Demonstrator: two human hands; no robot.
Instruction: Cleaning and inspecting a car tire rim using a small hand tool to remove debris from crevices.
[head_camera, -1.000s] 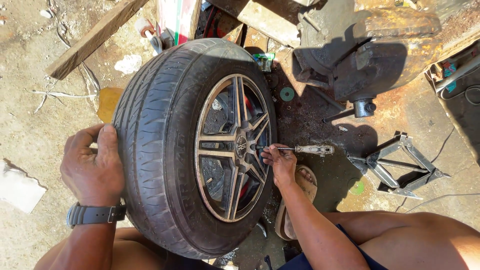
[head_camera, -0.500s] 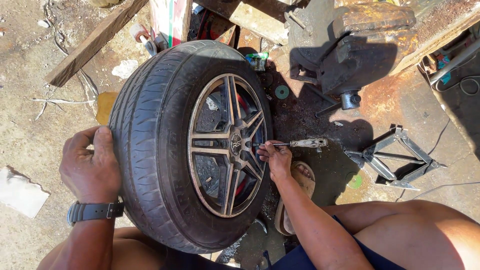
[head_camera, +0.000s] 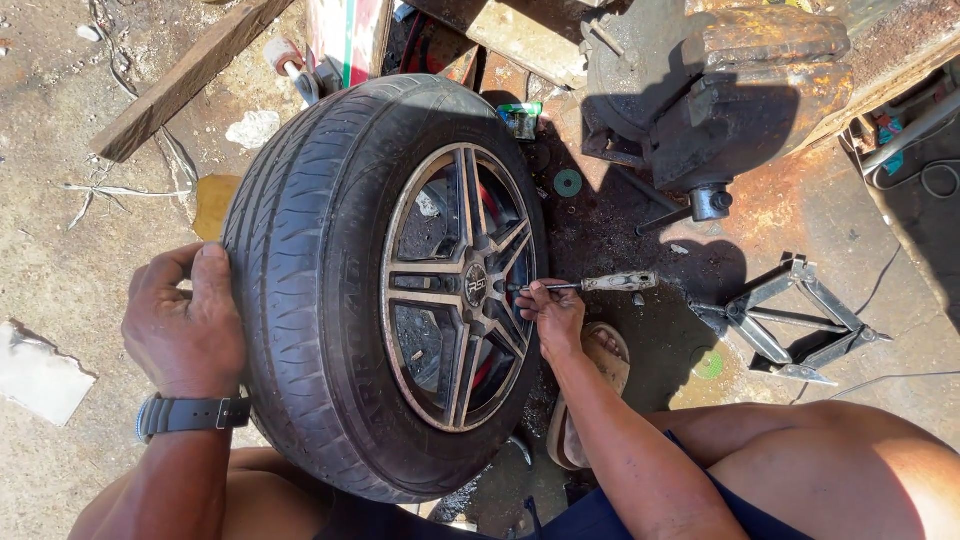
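**Tyre held upright, screwdriver at the rim**

While the left hand lies with its grip spread flat over the tread of the tyre, fingers curled onto the near left shoulder of the rubber, the right hand has its grip closed narrowly around the shaft of a screwdriver. A dark watch sits on the left wrist. The screwdriver lies roughly level, its pale handle pointing right and its tip against the right edge of the alloy rim, near the hub; whether the tip is pressed into a gap cannot be told. The tyre stands upright on the ground in the middle of the scene, between the person's knees, the spoked face turned right.

Just beside the right hand, underneath it, a sandalled foot rests on the oil-stained floor. Farther right a folded scissor jack lies on the ground, well apart from the wheel. At the far right a heavy, rusty bench vise casts a deep shadow. On the far left a wooden plank lies slanted on the concrete, and a pale broken slab sits at the near left.
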